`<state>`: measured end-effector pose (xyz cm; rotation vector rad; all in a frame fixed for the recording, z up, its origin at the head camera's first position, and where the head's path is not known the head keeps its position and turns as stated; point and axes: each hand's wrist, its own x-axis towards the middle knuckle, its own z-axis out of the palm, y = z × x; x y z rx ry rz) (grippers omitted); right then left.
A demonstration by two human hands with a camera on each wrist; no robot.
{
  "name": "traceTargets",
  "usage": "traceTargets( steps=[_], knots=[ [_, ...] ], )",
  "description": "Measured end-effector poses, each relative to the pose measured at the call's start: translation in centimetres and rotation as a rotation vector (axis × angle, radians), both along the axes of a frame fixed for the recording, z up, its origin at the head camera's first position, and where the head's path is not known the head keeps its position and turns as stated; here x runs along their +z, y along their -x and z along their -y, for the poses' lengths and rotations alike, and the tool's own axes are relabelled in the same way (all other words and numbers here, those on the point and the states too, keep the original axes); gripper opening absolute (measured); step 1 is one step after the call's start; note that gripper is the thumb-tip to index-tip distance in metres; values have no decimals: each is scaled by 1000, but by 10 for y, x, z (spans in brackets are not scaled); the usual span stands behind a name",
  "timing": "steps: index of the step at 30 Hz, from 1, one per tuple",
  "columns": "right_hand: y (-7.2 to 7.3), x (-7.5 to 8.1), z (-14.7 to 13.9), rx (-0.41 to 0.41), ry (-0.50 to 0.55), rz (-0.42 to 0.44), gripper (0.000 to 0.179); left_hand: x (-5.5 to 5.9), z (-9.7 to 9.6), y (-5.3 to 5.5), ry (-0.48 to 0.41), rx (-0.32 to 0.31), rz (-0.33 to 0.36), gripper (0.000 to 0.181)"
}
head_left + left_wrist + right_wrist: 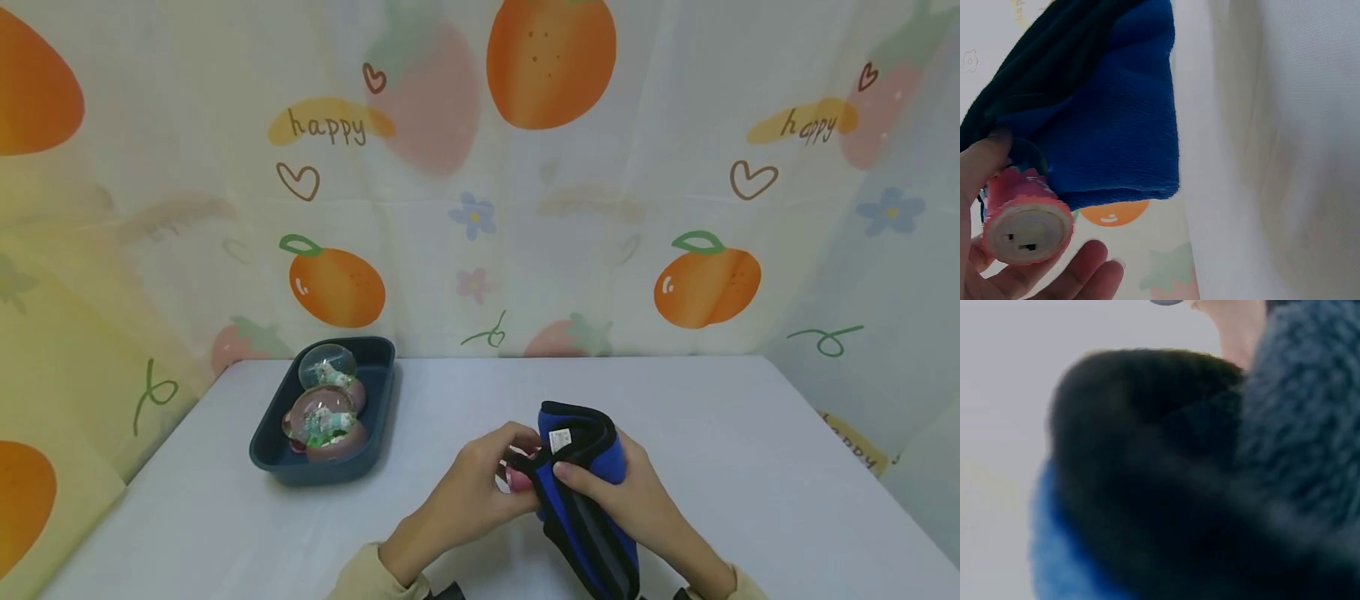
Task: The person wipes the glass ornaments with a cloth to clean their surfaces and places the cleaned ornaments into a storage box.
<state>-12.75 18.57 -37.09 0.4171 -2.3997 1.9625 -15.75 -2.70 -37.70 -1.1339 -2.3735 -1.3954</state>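
My left hand (487, 471) holds a small snow globe with a pink base (517, 478). In the left wrist view the thumb pinches the globe, and the pale underside of its base (1029, 234) faces the camera. Its clear dome lies against a folded blue cloth with black edging (1122, 119). My right hand (633, 492) grips this cloth, thumb on the near face; a white label (559, 439) shows near its top. Blurred black and blue fabric (1141, 475) fills much of the right wrist view, which hides the right fingers.
On the left of the white table (465, 400) stands a dark blue tray (382, 392). Two larger snow globes with pinkish bases, a front one (326, 421) and a rear one (330, 362), lie in it. A fruit-printed curtain (420, 250) hangs behind.
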Motion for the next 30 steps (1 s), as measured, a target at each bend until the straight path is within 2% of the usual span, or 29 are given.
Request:
traceTargets(
  steps=[7, 15, 25, 30],
  knots=[
    [-1, 1, -1, -48, 20, 20, 41, 0, 2, 2, -14, -73, 59, 41],
    [-1, 7, -4, -94, 24, -8, 37, 1, 10, 8, -8, -163, 59, 43],
    [0, 6, -9, -71, 51, -79, 30, 7, 18, 12, 26, -176, 100, 39],
    [0, 4, -10, -53, 106, -85, 26, 9, 19, 11, 12, -177, 65, 39]
  ],
)
